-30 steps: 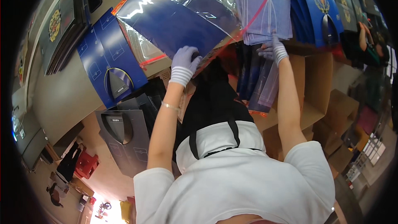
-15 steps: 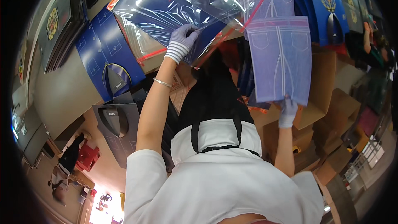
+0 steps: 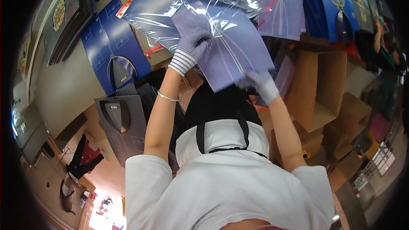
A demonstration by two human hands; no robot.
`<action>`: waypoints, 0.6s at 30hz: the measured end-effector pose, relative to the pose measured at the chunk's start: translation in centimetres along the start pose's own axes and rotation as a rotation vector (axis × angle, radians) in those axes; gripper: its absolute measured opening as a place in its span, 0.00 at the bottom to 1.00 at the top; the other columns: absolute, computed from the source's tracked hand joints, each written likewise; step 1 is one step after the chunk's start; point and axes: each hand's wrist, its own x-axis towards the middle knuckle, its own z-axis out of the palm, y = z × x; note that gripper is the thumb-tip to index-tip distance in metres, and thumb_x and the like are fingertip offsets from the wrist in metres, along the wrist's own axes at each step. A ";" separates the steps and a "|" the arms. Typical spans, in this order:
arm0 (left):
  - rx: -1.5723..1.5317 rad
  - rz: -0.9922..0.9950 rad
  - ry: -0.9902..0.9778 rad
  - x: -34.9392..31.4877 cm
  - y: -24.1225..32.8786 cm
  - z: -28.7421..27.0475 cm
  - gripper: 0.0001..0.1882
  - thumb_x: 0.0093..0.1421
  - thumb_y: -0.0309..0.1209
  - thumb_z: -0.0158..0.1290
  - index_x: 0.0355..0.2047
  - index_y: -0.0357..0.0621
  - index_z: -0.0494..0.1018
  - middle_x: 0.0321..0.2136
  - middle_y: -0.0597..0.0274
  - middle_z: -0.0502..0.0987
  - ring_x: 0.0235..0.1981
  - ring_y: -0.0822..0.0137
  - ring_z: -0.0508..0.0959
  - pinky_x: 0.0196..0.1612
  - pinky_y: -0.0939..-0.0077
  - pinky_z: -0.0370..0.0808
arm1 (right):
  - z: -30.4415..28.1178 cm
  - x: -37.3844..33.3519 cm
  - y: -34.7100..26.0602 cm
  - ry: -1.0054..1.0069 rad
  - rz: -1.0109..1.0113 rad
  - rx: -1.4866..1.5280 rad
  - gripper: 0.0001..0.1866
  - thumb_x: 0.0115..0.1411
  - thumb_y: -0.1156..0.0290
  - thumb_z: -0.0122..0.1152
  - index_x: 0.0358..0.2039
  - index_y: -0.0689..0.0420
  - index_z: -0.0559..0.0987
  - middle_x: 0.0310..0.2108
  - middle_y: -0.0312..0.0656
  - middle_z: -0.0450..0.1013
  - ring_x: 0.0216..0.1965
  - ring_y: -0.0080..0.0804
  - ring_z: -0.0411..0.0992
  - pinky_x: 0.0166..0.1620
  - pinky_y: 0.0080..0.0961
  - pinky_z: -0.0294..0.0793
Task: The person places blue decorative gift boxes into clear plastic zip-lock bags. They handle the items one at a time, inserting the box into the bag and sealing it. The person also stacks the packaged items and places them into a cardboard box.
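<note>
Right hand's fingers [image 3: 252, 78] — blurred, plastic bag [image 3: 159, 0] — cut off

The denim-patterned sheet [image 3: 234, 55], drawn from the far-right stack [image 3: 281, 8] and half a second ago held out upright at the right, now lies tilted across the middle, its far part over the blue package [image 3: 149, 12] with film glare showing across it. The right hand [image 3: 260, 84], first at the stack and then low on the right, is now further inward at the sheet's near-right edge, blurred. The left hand [image 3: 190, 47] now meets the sheet's left edge. The cardboard box [image 3: 317, 85] shows uncovered again. A background person [image 3: 83, 162] has shifted, legs now spread.
</note>
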 end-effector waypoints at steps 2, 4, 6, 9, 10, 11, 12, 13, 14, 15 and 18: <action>0.015 0.019 -0.060 -0.9 1.1 -0.3 0.07 0.51 0.17 0.49 0.32 0.35 0.71 0.31 0.60 0.70 0.34 0.70 0.72 0.41 0.80 0.70 | 0.1 7.4 0.7 -0.109 -0.119 0.025 0.19 0.56 0.69 0.51 0.46 0.67 0.65 0.30 0.50 0.73 0.26 0.38 0.74 0.29 0.29 0.75; 0.073 0.052 -0.007 -1.9 -0.5 -0.5 0.07 0.51 0.17 0.49 0.32 0.35 0.71 0.31 0.60 0.70 0.33 0.68 0.72 0.40 0.78 0.70 | 3.7 11.5 -2.2 -0.250 0.113 0.007 0.17 0.56 0.70 0.53 0.43 0.66 0.68 0.31 0.50 0.74 0.30 0.39 0.75 0.33 0.30 0.77; 0.104 0.094 -0.021 -1.2 -0.1 -0.2 0.08 0.50 0.18 0.49 0.32 0.34 0.71 0.31 0.57 0.70 0.34 0.63 0.73 0.41 0.74 0.70 | -1.0 20.6 2.2 -0.519 -0.547 -0.677 0.14 0.54 0.72 0.54 0.41 0.63 0.70 0.31 0.45 0.74 0.30 0.36 0.74 0.33 0.29 0.75; 0.211 0.026 0.171 -3.5 -2.4 -1.8 0.07 0.49 0.18 0.49 0.31 0.35 0.71 0.31 0.55 0.71 0.35 0.60 0.73 0.42 0.74 0.70 | 1.2 17.8 1.5 -0.418 0.138 -0.362 0.12 0.53 0.71 0.56 0.38 0.59 0.73 0.24 0.40 0.71 0.25 0.32 0.71 0.31 0.26 0.71; 0.208 0.023 0.285 -4.3 -3.2 -1.9 0.06 0.47 0.21 0.51 0.28 0.39 0.73 0.29 0.54 0.72 0.34 0.55 0.72 0.39 0.68 0.70 | 1.2 14.7 1.6 -0.345 0.124 -0.393 0.12 0.52 0.69 0.57 0.36 0.60 0.73 0.22 0.39 0.70 0.23 0.29 0.70 0.29 0.24 0.70; 0.211 0.024 0.293 -4.8 -3.4 -2.1 0.06 0.47 0.21 0.51 0.27 0.39 0.73 0.29 0.54 0.72 0.34 0.55 0.72 0.40 0.67 0.69 | 0.7 12.3 1.1 -0.271 0.101 -0.426 0.11 0.52 0.68 0.58 0.34 0.60 0.74 0.20 0.38 0.69 0.21 0.27 0.68 0.27 0.22 0.69; 0.213 0.025 0.309 -5.4 -3.5 -2.2 0.06 0.46 0.21 0.51 0.27 0.39 0.73 0.29 0.54 0.73 0.34 0.54 0.72 0.40 0.67 0.69 | 0.1 9.6 -0.3 -0.282 0.264 -0.418 0.11 0.52 0.67 0.59 0.32 0.61 0.74 0.20 0.39 0.69 0.20 0.27 0.68 0.25 0.21 0.68; 0.215 0.028 0.319 -5.6 -3.5 -2.1 0.05 0.46 0.21 0.52 0.26 0.39 0.73 0.29 0.55 0.73 0.34 0.54 0.71 0.40 0.67 0.69 | -0.5 8.2 -1.7 -0.283 0.424 -0.406 0.11 0.51 0.67 0.59 0.31 0.62 0.74 0.19 0.39 0.70 0.18 0.27 0.68 0.24 0.20 0.68; 0.330 0.096 0.316 -5.5 -3.0 -2.1 0.06 0.47 0.19 0.52 0.28 0.37 0.73 0.30 0.55 0.73 0.35 0.56 0.73 0.41 0.70 0.69 | -1.1 8.7 -1.4 -0.204 0.326 -0.328 0.11 0.52 0.67 0.59 0.31 0.61 0.74 0.19 0.40 0.70 0.17 0.27 0.68 0.23 0.20 0.67; 0.318 0.098 0.327 -5.7 -2.9 -1.9 0.07 0.47 0.19 0.52 0.28 0.37 0.73 0.30 0.55 0.73 0.35 0.56 0.73 0.41 0.70 0.70 | -1.0 9.0 -0.9 -0.127 0.231 -0.252 0.10 0.52 0.68 0.59 0.32 0.61 0.75 0.19 0.41 0.70 0.17 0.27 0.68 0.22 0.20 0.67; 0.282 0.092 0.351 -5.8 -3.1 -1.6 0.06 0.47 0.18 0.51 0.28 0.38 0.72 0.30 0.56 0.73 0.35 0.56 0.73 0.40 0.70 0.70 | 2.2 11.7 -1.5 -0.151 0.096 -0.312 0.09 0.54 0.68 0.57 0.32 0.62 0.75 0.21 0.42 0.72 0.18 0.27 0.70 0.23 0.20 0.69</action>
